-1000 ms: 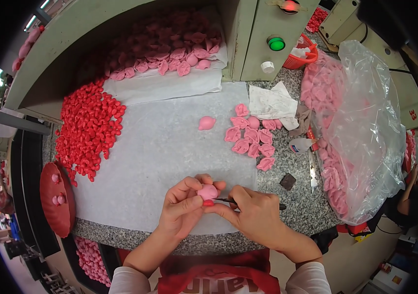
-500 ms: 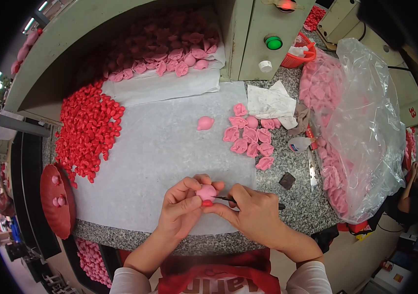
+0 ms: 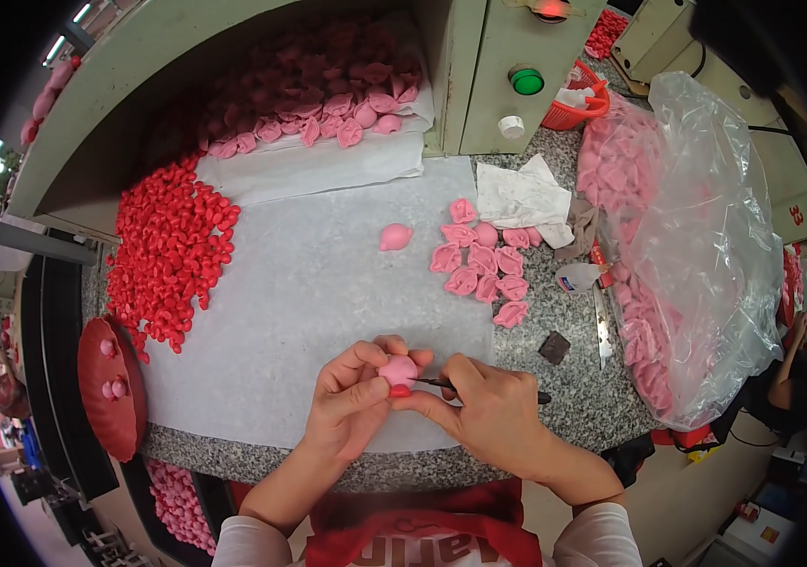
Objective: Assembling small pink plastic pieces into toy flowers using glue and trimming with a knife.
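Observation:
Low over the near part of the white sheet, the fingers of my left hand (image 3: 351, 392) close round a small rounded pink piece (image 3: 398, 369). A glossy red piece (image 3: 400, 390) sits against its lower side. My right hand (image 3: 498, 411) grips a slim dark pointed tool (image 3: 436, 383), perhaps tweezers; its tip meets the right side of the pink piece, and its dark rear end sticks out past my fingers. The right thumb rests beside the red piece. Another rounded pink piece (image 3: 396, 237) lies farther off on the sheet, left of several folded pink pieces (image 3: 484, 260).
Small red pieces (image 3: 162, 255) are heaped at left, above a red dish (image 3: 129, 402). A green machine housing (image 3: 479, 85) stands at the back with pink pieces inside. At right are a clear plastic bag (image 3: 706, 283), a small bottle (image 3: 577, 278), a blade (image 3: 603, 331) and a dark square (image 3: 555, 348).

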The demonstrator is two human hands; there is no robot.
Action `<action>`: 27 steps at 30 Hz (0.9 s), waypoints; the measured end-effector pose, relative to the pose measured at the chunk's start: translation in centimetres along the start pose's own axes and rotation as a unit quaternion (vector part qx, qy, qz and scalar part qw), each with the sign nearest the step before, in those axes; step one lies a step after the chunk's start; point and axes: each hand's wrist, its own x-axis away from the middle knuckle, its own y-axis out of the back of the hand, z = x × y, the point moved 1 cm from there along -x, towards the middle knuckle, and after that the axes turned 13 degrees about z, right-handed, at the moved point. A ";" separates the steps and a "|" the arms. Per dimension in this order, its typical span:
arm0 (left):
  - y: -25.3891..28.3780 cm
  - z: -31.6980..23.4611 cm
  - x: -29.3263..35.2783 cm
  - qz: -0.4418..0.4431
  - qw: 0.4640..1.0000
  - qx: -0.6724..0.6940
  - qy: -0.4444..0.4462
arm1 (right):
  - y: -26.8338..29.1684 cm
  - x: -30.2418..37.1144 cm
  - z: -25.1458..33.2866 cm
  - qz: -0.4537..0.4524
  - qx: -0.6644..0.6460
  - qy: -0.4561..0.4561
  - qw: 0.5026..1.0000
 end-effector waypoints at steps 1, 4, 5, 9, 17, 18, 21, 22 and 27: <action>0.0 0.0 0.0 0.000 1.000 -0.001 0.001 | 0.1 0.0 0.0 0.000 0.000 0.000 1.000; 0.1 0.1 -0.1 0.005 1.000 0.003 -0.001 | 0.1 0.1 0.0 0.017 0.021 -0.006 1.000; 0.1 0.1 -0.1 0.005 1.000 0.003 -0.001 | 0.1 0.0 0.0 0.007 0.016 -0.004 1.000; 0.1 0.2 0.0 0.006 1.000 -0.001 -0.003 | 0.3 0.1 0.2 0.015 0.026 -0.008 1.000; -0.3 -0.2 -0.2 -0.152 0.982 -0.063 0.096 | 1.0 -0.3 -0.7 -0.016 -0.014 0.028 0.999; -0.1 -0.2 -0.1 -0.159 0.976 -0.087 0.117 | 0.8 -0.4 -0.7 -0.001 -0.001 0.037 0.999; 0.4 0.0 0.1 -0.164 0.969 -0.120 0.143 | -0.1 -0.2 -0.3 0.023 0.022 0.047 0.998; 0.4 0.0 0.1 -0.156 0.967 -0.132 0.151 | -0.3 -0.2 -0.2 0.028 0.020 0.052 0.998; -0.3 0.2 -0.1 -0.185 0.959 -0.167 0.137 | -0.6 -0.1 0.5 0.031 0.036 0.052 0.998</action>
